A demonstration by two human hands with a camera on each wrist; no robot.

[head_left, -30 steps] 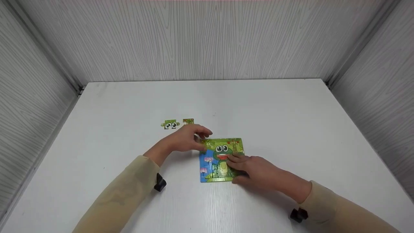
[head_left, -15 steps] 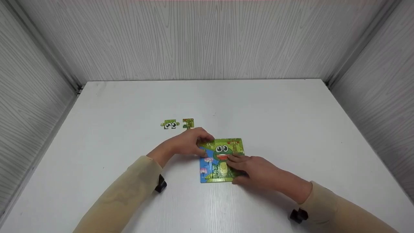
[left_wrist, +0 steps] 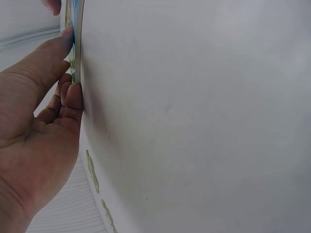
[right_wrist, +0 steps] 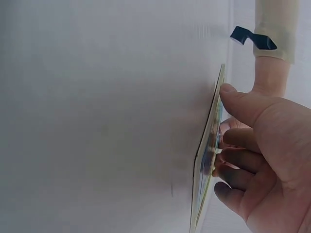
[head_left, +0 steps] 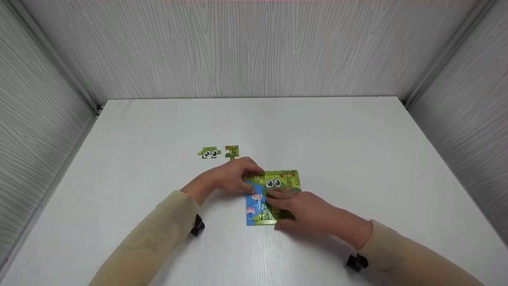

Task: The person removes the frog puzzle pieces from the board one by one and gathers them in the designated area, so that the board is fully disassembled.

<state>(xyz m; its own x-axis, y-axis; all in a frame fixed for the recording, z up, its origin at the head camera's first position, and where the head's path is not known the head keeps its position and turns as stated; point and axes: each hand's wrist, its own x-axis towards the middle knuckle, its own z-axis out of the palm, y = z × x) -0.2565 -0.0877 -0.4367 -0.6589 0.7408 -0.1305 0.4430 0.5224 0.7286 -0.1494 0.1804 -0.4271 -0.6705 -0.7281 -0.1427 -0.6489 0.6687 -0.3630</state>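
Observation:
A frog jigsaw puzzle point(head_left: 258, 216) in its square tray lies on the white table in the head view. At its far left corner my left hand point(head_left: 230, 176) grips the tray, thumb point(left_wrist: 63, 41) over the picture and the other fingers bent at the edge. My right hand point(head_left: 307, 208) lies over the right half of the puzzle, fingers reaching onto the frog below its eyes. In the right wrist view the right thumb point(right_wrist: 231, 92) is at the tray's near edge and the fingers are loosely bent over its face. The frog's mouth and much of its body are hidden.
Two loose jigsaw pieces lie beyond the left hand: one with printed eyes point(head_left: 209, 153) and one green and red point(head_left: 232, 151). Pale wood-grain panels point(head_left: 254, 47) stand behind the white table point(head_left: 337, 131) and at both sides. A black clip point(head_left: 357, 262) hangs from the right sleeve.
My left hand has come down onto the puzzle's far left corner. The right hand has shifted left across the picture and covers the frog's mouth. The loose pieces have stayed in place.

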